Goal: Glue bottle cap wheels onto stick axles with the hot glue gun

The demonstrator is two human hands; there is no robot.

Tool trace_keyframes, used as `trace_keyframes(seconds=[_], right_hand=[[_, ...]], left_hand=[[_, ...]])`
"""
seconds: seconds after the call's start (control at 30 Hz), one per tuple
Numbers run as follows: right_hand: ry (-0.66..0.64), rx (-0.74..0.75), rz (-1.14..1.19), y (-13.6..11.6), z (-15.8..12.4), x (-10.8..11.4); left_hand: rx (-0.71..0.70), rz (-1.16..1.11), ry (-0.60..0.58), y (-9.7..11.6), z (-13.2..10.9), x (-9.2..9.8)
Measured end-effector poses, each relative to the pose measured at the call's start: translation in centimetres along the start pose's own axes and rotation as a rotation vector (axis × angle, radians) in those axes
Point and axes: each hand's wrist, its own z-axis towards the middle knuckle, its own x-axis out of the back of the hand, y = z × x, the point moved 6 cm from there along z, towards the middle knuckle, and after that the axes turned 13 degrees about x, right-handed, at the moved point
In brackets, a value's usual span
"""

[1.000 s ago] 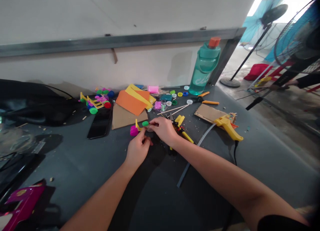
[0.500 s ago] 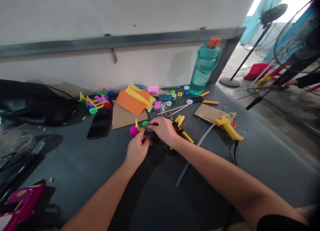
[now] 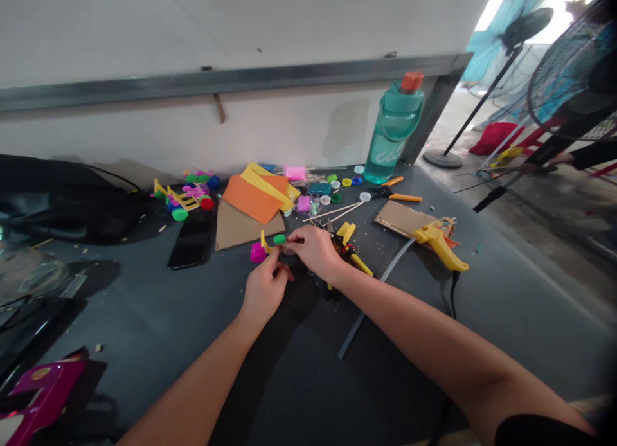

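My left hand (image 3: 264, 290) is closed on a small craft piece at the middle of the table, its fingertips at the near side. The piece shows a yellow frame (image 3: 265, 241), a magenta block (image 3: 258, 253) at its left and a green bottle cap (image 3: 279, 239) at its top. My right hand (image 3: 315, 250) meets it from the right, thumb and forefinger pinched beside the green cap. A pale round disc shows under those fingertips. Whatever lies inside the right pinch is hidden. Yellow-handled pliers (image 3: 359, 263) lie just beyond my right hand.
Orange sheet (image 3: 253, 198), cardboard (image 3: 231, 231) and a phone (image 3: 191, 243) lie behind. A finished-looking toy (image 3: 186, 198) stands left. Further right are a teal bottle (image 3: 393, 134), orange-handled cutters (image 3: 405, 198), and a yellow glue gun (image 3: 441, 243) with a long glue stick (image 3: 354, 333).
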Motion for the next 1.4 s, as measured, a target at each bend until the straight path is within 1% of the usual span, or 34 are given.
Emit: trace_keyframes(seconds=[0.2, 0.6, 0.77, 1.07, 1.4], right_hand=[[-0.011, -0.002, -0.012, 0.04, 0.04, -0.07], [0.008, -0.025, 0.049, 0.24, -0.02, -0.03], [0.016, -0.022, 0.040, 0.40, -0.02, -0.14], [0.011, -0.019, 0.050, 0.60, 0.01, -0.27], [0.000, 0.013, 0.049, 0.40, -0.11, -0.33]], left_hand=[[0.010, 0.006, 0.000, 0.06, -0.04, 0.05], [0.018, -0.027, -0.012, -0.13, 0.02, -0.02], [0.024, -0.021, -0.019, -0.05, 0.02, -0.01], [0.089, -0.119, -0.059, -0.14, -0.03, -0.11], [0.104, -0.149, -0.068, 0.05, -0.17, -0.03]])
